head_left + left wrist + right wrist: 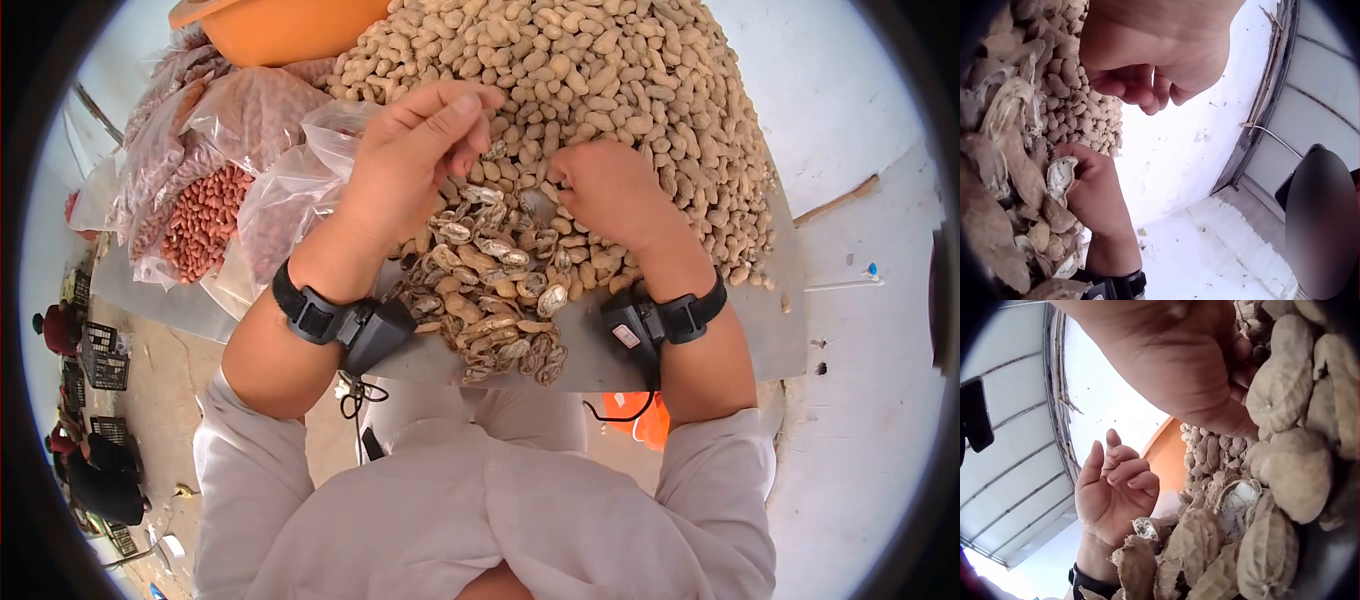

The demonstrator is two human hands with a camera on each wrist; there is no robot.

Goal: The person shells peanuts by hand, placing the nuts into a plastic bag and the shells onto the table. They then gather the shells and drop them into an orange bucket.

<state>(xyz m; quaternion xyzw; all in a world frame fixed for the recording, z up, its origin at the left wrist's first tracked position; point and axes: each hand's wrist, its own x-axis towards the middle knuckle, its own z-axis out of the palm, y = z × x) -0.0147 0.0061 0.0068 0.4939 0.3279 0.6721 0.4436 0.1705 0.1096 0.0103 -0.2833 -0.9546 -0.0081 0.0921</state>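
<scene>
Over the shell side of the heap, my left hand hangs in the air with its fingers loosely bent. In the right wrist view the palm of that left hand faces the camera and holds nothing. My right hand is low at the edge of the unshelled peanuts, fingers bent down among them. I cannot tell whether it grips a peanut, as its fingertips are hidden. Cracked peanut shells lie in a loose pile between the two wrists, some showing pale insides.
At the left stand clear plastic bags, with red peanut kernels showing in one. An orange basin sits behind them. The grey tabletop shows at the near edge. Black crates and people are on the floor far left.
</scene>
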